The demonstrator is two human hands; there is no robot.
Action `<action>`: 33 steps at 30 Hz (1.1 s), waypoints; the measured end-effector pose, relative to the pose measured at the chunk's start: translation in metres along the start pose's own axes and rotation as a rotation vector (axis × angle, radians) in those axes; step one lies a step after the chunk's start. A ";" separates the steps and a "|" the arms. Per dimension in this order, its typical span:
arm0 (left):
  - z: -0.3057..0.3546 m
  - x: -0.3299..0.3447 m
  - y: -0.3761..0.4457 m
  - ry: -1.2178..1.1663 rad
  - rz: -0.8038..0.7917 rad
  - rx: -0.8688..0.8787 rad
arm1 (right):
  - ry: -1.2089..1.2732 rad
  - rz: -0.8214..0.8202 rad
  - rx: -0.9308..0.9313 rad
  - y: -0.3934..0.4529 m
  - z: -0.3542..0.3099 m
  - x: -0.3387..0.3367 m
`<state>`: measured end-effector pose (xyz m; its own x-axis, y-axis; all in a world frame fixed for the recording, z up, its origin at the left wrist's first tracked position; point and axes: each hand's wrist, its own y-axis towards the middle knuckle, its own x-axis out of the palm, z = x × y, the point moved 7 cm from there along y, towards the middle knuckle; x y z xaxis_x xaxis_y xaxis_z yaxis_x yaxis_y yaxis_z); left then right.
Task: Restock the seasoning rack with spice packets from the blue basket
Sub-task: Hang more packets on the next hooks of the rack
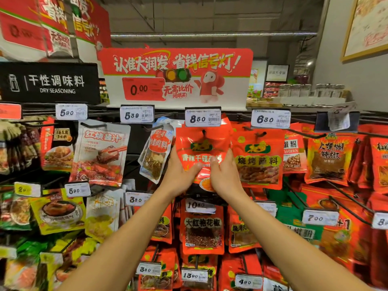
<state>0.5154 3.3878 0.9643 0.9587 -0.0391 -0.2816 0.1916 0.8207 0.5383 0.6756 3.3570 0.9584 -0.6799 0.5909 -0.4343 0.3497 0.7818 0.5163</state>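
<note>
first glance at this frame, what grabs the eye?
Dead centre, both hands, left hand and right hand, hold a red spice packet at its peg under the 8.50 price tag, thumbs across its front. Above it stands a big red promo sign with a traffic light and mascot. Top left, a black "DRY SEASONING" board heads the packed rack.

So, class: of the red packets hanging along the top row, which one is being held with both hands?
The red packet under the 8.50 price tag. The left hand and right hand grip its lower half; its neighbours hang untouched.
</note>
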 end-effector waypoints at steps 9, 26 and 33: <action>-0.041 0.024 0.041 0.136 -0.038 -0.156 | -0.079 -0.084 0.140 0.033 0.020 0.031; -0.001 -0.015 -0.017 0.202 0.210 -0.024 | -0.018 -0.006 0.015 -0.029 0.015 -0.045; -0.005 -0.007 -0.021 0.153 0.155 -0.111 | 0.038 -0.095 0.107 -0.019 0.033 -0.053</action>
<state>0.5030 3.3737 0.9506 0.9303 0.1716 -0.3243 0.0127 0.8682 0.4961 0.7263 3.3175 0.9473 -0.7365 0.5072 -0.4477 0.3482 0.8515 0.3920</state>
